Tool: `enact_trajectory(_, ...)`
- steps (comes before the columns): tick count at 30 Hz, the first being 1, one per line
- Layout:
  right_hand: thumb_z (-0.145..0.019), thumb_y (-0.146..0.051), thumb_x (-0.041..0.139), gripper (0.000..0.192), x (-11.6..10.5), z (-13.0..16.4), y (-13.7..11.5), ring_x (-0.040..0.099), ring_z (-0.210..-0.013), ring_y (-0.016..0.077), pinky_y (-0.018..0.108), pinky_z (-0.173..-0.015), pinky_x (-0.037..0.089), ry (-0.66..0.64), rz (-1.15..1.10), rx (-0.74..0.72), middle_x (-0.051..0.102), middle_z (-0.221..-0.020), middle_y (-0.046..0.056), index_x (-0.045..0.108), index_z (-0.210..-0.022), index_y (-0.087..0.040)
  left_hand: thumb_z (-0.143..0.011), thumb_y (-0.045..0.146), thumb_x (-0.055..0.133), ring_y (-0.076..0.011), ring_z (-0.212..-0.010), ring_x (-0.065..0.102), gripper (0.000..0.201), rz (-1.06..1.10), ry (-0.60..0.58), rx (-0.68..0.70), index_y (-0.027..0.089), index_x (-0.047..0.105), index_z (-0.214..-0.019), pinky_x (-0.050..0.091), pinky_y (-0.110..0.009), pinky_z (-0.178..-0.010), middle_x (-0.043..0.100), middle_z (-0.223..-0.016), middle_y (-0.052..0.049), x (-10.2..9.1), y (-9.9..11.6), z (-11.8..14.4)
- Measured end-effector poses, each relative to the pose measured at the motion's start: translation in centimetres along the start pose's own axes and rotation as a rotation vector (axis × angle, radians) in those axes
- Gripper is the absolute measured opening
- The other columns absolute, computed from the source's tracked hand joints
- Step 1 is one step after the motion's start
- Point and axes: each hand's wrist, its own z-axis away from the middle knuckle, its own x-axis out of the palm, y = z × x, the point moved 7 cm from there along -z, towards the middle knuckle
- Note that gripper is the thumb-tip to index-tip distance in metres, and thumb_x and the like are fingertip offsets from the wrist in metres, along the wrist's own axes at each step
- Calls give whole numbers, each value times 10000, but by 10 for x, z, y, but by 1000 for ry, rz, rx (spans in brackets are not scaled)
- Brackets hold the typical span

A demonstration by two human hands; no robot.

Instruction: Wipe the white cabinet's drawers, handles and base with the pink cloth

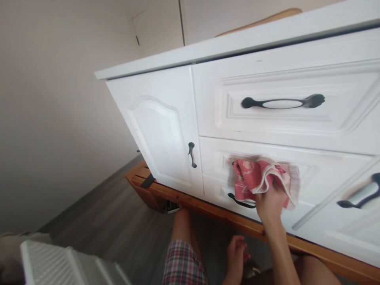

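Observation:
My right hand (270, 204) grips a red and white cloth (259, 176) and presses it against the front of the second drawer (320, 174) of a white cabinet, covering that drawer's handle. My left hand (236, 255) hangs low near my knee, fingers loosely curled, holding nothing that I can see. Just below the cloth a black handle (241, 202) of a lower drawer shows.
The top drawer has a black and white handle (282, 103). The cabinet door (163, 130) on the left has a small black handle (192, 154). A wooden base (213, 211) runs under the cabinet above the grey floor. A white ribbed object (59, 263) lies at bottom left.

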Motion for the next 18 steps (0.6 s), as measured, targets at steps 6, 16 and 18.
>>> enact_trajectory(6,-963,-420,503,444,-5,-1,0,622,-1248,420,620,-1063,506,35,30,-17,733,-1167,215,724,-1214,-128,-966,526,637,-209,-790,706,399,245,81,568,165,746,-1095,576,-333,-764,734,-948,-87,-62,155,47)
enact_trajectory(16,-1004,-387,555,464,-24,-3,-29,647,-1293,467,689,-1126,470,110,-7,-71,733,-1252,230,714,-1339,-107,-1133,272,485,-146,-906,708,314,-16,142,1073,249,718,-1342,587,-260,-791,724,-1229,-80,-65,304,99)
enact_trajectory(18,-1024,-386,542,481,-30,9,-39,571,-1387,504,721,-1186,389,72,-21,-18,680,-1337,258,689,-1370,-87,-1111,206,487,-172,-993,709,339,-110,167,1179,260,724,-1347,593,-290,-856,725,-1192,-80,-64,318,109)
